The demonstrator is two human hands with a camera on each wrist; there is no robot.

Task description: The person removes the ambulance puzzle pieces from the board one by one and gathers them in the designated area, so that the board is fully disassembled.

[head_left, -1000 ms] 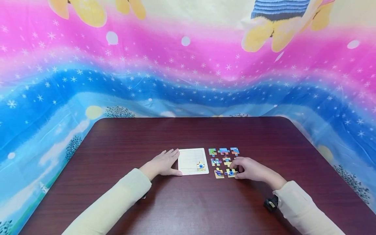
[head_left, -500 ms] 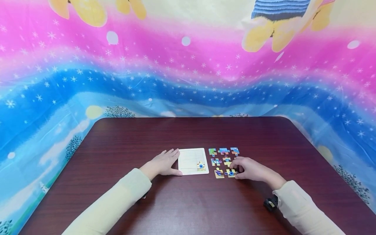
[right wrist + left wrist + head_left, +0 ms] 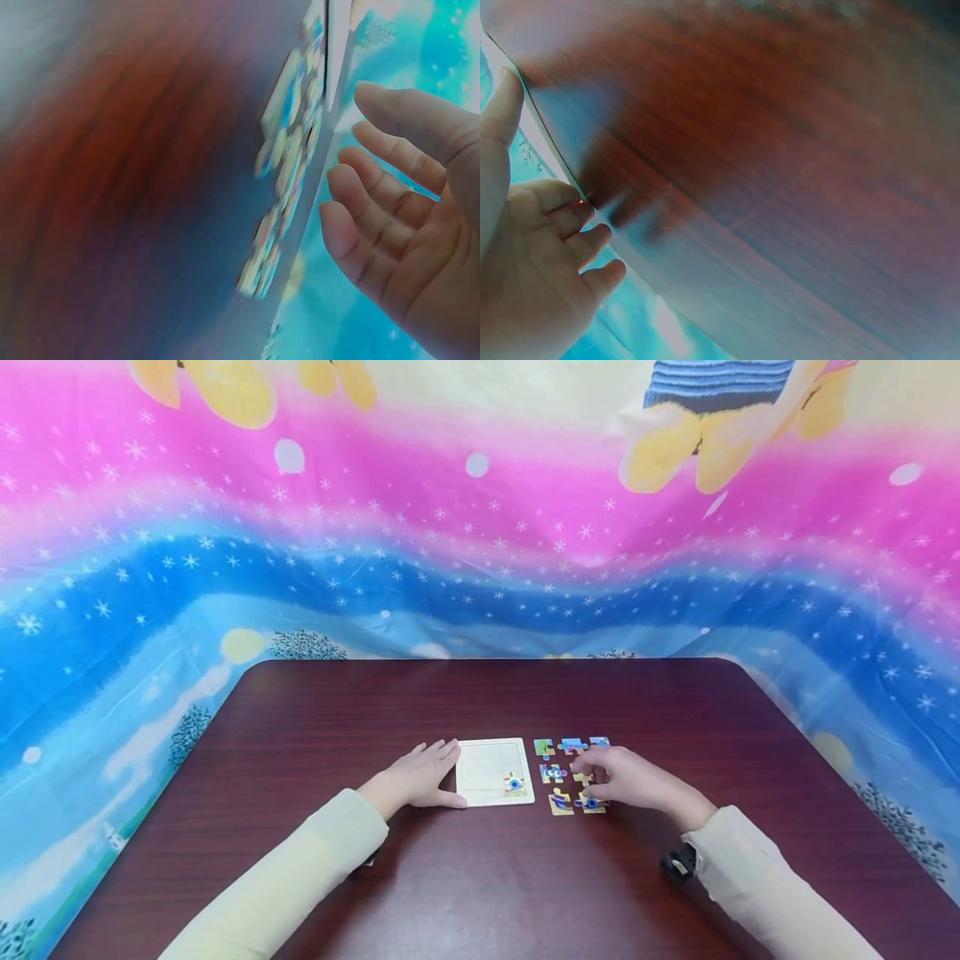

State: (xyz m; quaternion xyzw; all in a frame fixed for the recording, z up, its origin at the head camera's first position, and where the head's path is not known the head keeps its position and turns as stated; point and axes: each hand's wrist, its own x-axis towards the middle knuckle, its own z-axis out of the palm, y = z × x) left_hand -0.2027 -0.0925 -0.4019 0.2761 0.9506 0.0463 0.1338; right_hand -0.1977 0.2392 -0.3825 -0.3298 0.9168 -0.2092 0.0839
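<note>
My left hand (image 3: 420,778) lies with fingers stretched along the left side of a pale square puzzle tray (image 3: 491,760). The thumb and fingertips touch its edge. One puzzle piece with a blue round mark (image 3: 514,784) sits in the tray's lower right corner. My right hand (image 3: 633,779) is over the loose puzzle pieces (image 3: 560,802) to the right of the tray and covers part of them. In the right wrist view, the fingers (image 3: 345,225) are loosely bent, apart from the thumb, and nothing is between them. The pieces (image 3: 289,165) lie beyond them on the table.
A dark red-brown wooden table (image 3: 465,877) carries everything. Behind it hangs a colourful cloth (image 3: 480,577) with snowflakes and trees. A small black device (image 3: 678,863) is strapped at the right wrist.
My right hand has shifted slightly left and away from me, up off the lower right piece, over the middle of the loose pieces. The left hand and tray stay put.
</note>
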